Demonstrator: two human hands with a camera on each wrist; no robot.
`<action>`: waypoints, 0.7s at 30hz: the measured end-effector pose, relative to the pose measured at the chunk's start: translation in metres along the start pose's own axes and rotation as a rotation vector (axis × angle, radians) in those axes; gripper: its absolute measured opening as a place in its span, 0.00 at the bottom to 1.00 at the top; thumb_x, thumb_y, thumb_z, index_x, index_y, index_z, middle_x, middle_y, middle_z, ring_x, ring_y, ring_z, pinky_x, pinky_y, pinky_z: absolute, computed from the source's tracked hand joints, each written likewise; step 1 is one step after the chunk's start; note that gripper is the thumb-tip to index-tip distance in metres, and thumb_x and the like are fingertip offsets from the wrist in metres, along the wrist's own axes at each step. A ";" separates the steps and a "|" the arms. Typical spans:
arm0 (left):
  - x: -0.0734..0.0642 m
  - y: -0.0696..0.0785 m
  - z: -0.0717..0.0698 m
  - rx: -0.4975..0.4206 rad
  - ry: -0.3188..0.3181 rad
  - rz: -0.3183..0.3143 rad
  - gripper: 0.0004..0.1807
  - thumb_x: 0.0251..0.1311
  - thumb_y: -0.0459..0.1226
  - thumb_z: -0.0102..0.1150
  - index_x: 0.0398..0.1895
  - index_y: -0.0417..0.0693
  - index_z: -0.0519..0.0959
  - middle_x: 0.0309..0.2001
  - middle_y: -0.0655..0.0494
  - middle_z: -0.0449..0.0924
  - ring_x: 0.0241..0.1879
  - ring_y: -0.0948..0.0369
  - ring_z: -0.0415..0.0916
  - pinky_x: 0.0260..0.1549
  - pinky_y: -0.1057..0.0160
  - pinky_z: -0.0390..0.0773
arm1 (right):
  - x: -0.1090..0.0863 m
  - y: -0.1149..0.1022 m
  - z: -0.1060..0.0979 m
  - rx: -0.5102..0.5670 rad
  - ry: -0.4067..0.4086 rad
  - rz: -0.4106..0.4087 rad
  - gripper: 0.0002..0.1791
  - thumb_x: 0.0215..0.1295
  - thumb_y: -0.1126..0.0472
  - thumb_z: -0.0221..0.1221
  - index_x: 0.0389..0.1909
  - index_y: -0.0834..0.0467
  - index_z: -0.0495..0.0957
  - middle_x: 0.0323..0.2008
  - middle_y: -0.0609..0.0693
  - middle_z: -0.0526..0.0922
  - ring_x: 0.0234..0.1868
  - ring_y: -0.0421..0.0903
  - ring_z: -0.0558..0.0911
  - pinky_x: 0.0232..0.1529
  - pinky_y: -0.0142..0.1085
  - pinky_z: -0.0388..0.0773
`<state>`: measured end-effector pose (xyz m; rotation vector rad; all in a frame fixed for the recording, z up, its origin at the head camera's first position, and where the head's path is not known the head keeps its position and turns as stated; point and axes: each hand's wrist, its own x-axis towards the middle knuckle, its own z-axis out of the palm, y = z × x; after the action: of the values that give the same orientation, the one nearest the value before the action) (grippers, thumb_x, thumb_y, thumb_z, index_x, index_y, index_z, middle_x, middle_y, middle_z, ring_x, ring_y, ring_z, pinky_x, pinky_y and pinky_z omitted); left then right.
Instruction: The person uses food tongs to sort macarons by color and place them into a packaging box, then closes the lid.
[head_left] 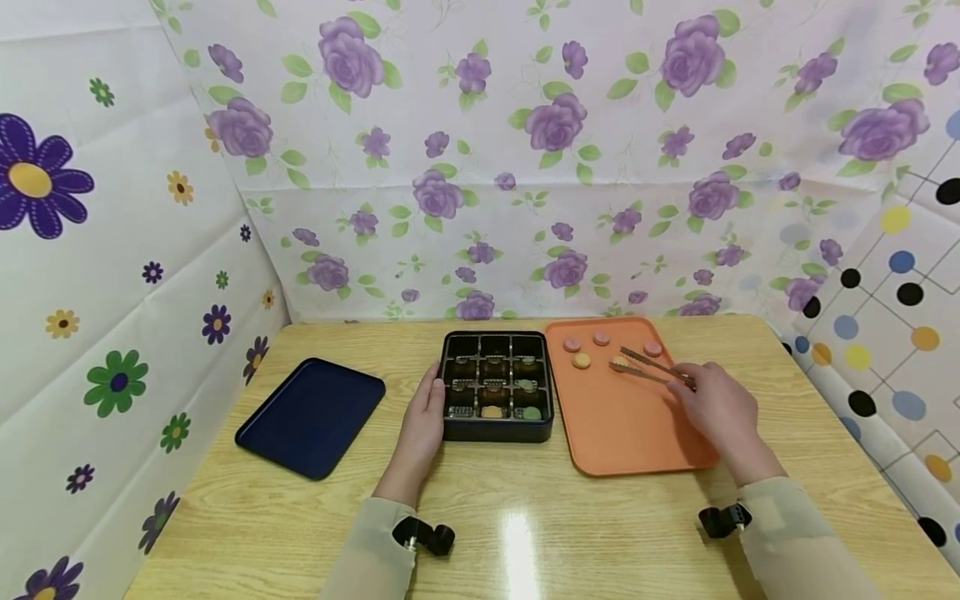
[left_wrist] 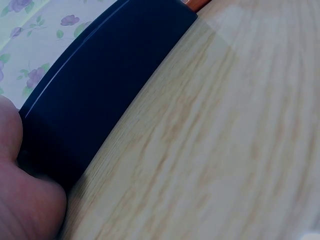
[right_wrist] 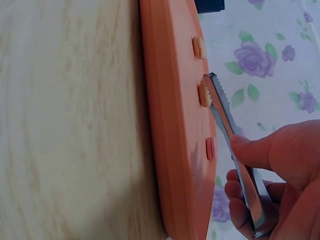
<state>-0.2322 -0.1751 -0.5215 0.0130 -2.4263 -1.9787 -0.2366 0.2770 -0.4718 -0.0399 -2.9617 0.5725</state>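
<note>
My right hand point(head_left: 716, 404) holds metal tongs point(right_wrist: 245, 185) over the orange tray point(head_left: 626, 433). The serrated tips stand either side of a yellow macaron point(right_wrist: 204, 95); whether they touch it I cannot tell. Another yellow macaron point(head_left: 581, 360) and three pink ones, one of them the pink macaron point(head_left: 653, 349) at the right, lie on the tray. Left of the tray is a black box point(head_left: 498, 431) with a clear divided insert. Its front row holds a yellowish macaron point(head_left: 492, 412) and a green macaron point(head_left: 532, 413). My left hand point(head_left: 423, 417) rests along the box's left wall, fingers extended.
A dark blue tray point(head_left: 311, 417) lies at the left of the wooden table point(head_left: 480, 517). Floral cloth point(head_left: 495, 167) stands along the table's back edge, with patterned cloths on both sides. The box stands close against the orange tray's left edge.
</note>
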 end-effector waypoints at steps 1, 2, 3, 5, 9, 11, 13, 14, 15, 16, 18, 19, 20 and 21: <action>0.000 0.000 0.000 0.001 0.002 0.000 0.35 0.91 0.59 0.36 0.93 0.62 0.51 0.90 0.54 0.48 0.87 0.46 0.46 0.82 0.36 0.52 | 0.001 0.001 0.001 0.000 -0.003 0.001 0.23 0.83 0.52 0.65 0.68 0.61 0.84 0.48 0.67 0.83 0.35 0.58 0.83 0.25 0.47 0.73; 0.000 0.000 0.000 0.001 0.003 0.000 0.35 0.91 0.59 0.36 0.93 0.62 0.51 0.90 0.54 0.48 0.87 0.46 0.47 0.82 0.36 0.52 | 0.001 0.001 0.001 0.000 -0.007 0.003 0.23 0.83 0.52 0.65 0.68 0.61 0.84 0.48 0.67 0.83 0.35 0.58 0.83 0.26 0.47 0.73; 0.000 0.001 0.001 0.003 0.004 0.004 0.36 0.91 0.58 0.36 0.93 0.61 0.51 0.90 0.53 0.49 0.87 0.45 0.47 0.82 0.35 0.52 | 0.001 0.001 0.002 -0.001 -0.010 0.005 0.23 0.83 0.51 0.65 0.68 0.61 0.84 0.48 0.67 0.83 0.35 0.58 0.83 0.26 0.47 0.73; 0.000 0.001 0.001 0.007 0.005 0.006 0.36 0.91 0.58 0.36 0.93 0.60 0.51 0.89 0.52 0.49 0.87 0.45 0.48 0.82 0.35 0.53 | 0.001 0.003 0.003 -0.002 -0.020 0.012 0.23 0.83 0.51 0.65 0.68 0.61 0.85 0.50 0.67 0.83 0.37 0.60 0.83 0.26 0.47 0.73; 0.001 0.001 0.001 0.006 0.005 0.007 0.36 0.91 0.58 0.36 0.93 0.59 0.51 0.89 0.51 0.49 0.87 0.45 0.48 0.82 0.35 0.53 | 0.001 0.005 0.004 0.005 -0.027 0.020 0.22 0.83 0.51 0.65 0.68 0.60 0.85 0.53 0.70 0.82 0.40 0.61 0.84 0.26 0.47 0.73; 0.000 0.002 0.001 0.004 0.005 0.006 0.35 0.91 0.58 0.36 0.93 0.60 0.51 0.89 0.51 0.49 0.87 0.45 0.48 0.82 0.35 0.53 | 0.001 0.005 0.004 0.011 -0.027 0.022 0.22 0.83 0.52 0.65 0.68 0.60 0.85 0.54 0.70 0.82 0.39 0.61 0.84 0.27 0.46 0.73; 0.000 0.002 0.001 0.002 0.005 0.002 0.35 0.91 0.58 0.36 0.93 0.60 0.51 0.90 0.52 0.49 0.87 0.45 0.47 0.82 0.36 0.52 | 0.001 0.005 0.004 0.015 -0.027 0.024 0.22 0.83 0.52 0.65 0.68 0.60 0.85 0.53 0.70 0.82 0.37 0.59 0.83 0.26 0.46 0.71; 0.000 0.002 0.001 0.002 0.005 0.003 0.35 0.91 0.58 0.36 0.93 0.60 0.51 0.90 0.52 0.49 0.87 0.45 0.47 0.82 0.35 0.52 | 0.001 0.005 0.004 0.016 -0.026 0.024 0.22 0.83 0.52 0.65 0.67 0.60 0.85 0.53 0.70 0.82 0.37 0.59 0.83 0.26 0.46 0.71; -0.001 0.002 0.000 0.002 0.004 0.003 0.35 0.91 0.58 0.36 0.93 0.60 0.51 0.90 0.52 0.48 0.87 0.45 0.47 0.82 0.35 0.52 | 0.001 0.005 0.004 0.016 -0.022 0.022 0.21 0.83 0.52 0.65 0.67 0.60 0.85 0.52 0.69 0.82 0.37 0.58 0.83 0.26 0.45 0.71; -0.001 0.002 0.000 0.003 0.005 0.003 0.35 0.91 0.58 0.36 0.93 0.60 0.51 0.90 0.52 0.48 0.87 0.45 0.47 0.82 0.35 0.52 | 0.000 0.005 0.004 0.016 -0.019 0.020 0.21 0.83 0.52 0.65 0.67 0.60 0.86 0.52 0.69 0.82 0.36 0.58 0.83 0.26 0.45 0.70; -0.001 0.002 0.000 0.003 0.005 0.002 0.35 0.91 0.57 0.36 0.93 0.60 0.51 0.90 0.52 0.48 0.87 0.45 0.46 0.82 0.35 0.52 | 0.000 0.005 0.004 0.016 -0.010 0.014 0.21 0.82 0.52 0.66 0.66 0.60 0.86 0.51 0.68 0.83 0.36 0.58 0.83 0.26 0.45 0.70; -0.001 0.002 0.000 0.003 0.005 0.002 0.35 0.91 0.57 0.36 0.93 0.60 0.51 0.90 0.52 0.48 0.87 0.45 0.46 0.82 0.35 0.52 | 0.000 0.005 0.004 0.016 -0.005 0.011 0.21 0.82 0.52 0.66 0.66 0.60 0.86 0.51 0.68 0.83 0.36 0.58 0.83 0.25 0.45 0.70; -0.001 0.002 0.000 0.001 0.005 0.002 0.35 0.91 0.57 0.36 0.93 0.60 0.51 0.90 0.52 0.48 0.87 0.45 0.46 0.82 0.35 0.52 | 0.000 0.005 0.005 0.015 0.000 0.007 0.21 0.82 0.53 0.66 0.66 0.60 0.86 0.50 0.68 0.83 0.36 0.58 0.83 0.25 0.45 0.71; -0.001 0.002 0.000 0.001 0.005 0.002 0.35 0.92 0.57 0.36 0.93 0.61 0.51 0.90 0.53 0.48 0.87 0.45 0.46 0.82 0.35 0.52 | 0.000 0.005 0.005 0.015 0.003 0.006 0.20 0.82 0.53 0.66 0.65 0.60 0.87 0.50 0.68 0.84 0.36 0.58 0.83 0.25 0.45 0.70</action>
<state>-0.2311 -0.1746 -0.5194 0.0155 -2.4240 -1.9744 -0.2372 0.2799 -0.4782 -0.0476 -2.9548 0.5946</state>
